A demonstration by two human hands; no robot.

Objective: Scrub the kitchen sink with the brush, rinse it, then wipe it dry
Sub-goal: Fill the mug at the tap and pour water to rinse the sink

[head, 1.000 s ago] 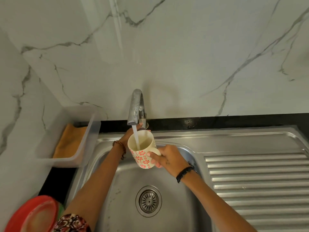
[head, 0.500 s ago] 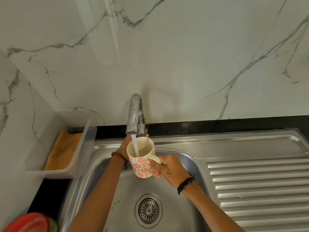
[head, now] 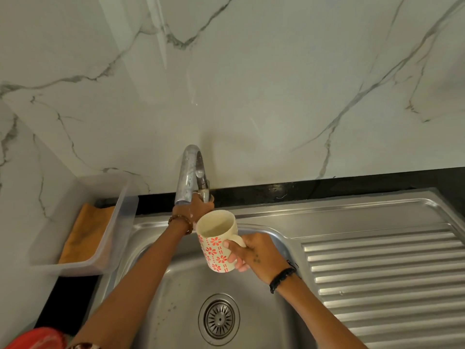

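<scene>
The steel sink fills the lower middle, with its round drain below my hands. My right hand grips the handle of a cream mug with red flowers, held upright over the basin with water inside. My left hand reaches behind the curved tap and holds its valve at the base. No water stream shows under the spout. No brush is in view.
A clear plastic tub holding an orange cloth stands left of the sink on the black counter. The ribbed drainboard lies to the right. A red plate pokes in at the bottom left. Marble wall rises behind.
The water stream from the tap has stopped. My right hand has moved the mug slightly right, out from under the spout. My left hand stays at the tap base.
</scene>
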